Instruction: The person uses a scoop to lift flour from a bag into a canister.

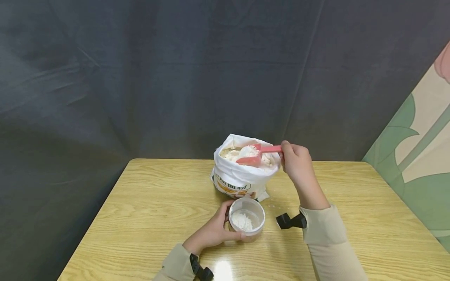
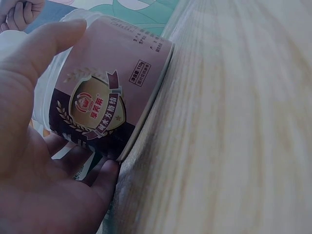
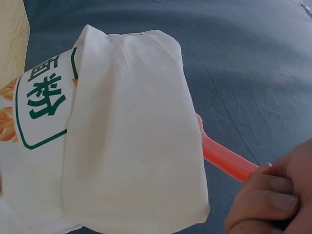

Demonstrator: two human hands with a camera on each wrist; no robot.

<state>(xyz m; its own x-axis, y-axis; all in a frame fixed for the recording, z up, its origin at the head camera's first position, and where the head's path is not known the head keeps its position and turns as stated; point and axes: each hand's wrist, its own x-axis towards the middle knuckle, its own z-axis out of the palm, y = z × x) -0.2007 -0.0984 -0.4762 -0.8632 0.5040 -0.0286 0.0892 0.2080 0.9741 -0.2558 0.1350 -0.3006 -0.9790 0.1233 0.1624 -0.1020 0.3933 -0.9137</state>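
Note:
My right hand (image 1: 298, 162) grips the handle of a pink scoop (image 1: 250, 160), which holds a heap of white flour over the mouth of an open flour bag (image 1: 242, 175). In the right wrist view the bag's folded white rim (image 3: 136, 131) hides the scoop's bowl, and only the pink handle (image 3: 226, 158) shows. Around the side of a round plastic jar (image 1: 247, 216) my left hand (image 1: 219, 228) is curled, thumb toward me. Some white flour (image 1: 242, 220) lies in the jar's bottom. Its printed label (image 2: 97, 105) faces the left wrist camera, and its base is at the tabletop.
The wooden table (image 1: 158, 203) carries the bag near its back edge, with the jar just in front. A dark cloth (image 1: 197, 78) hangs behind the table. At the right is a panel with painted leaves (image 1: 418, 156). Black camera mounts (image 1: 291, 221) sit on both wrists.

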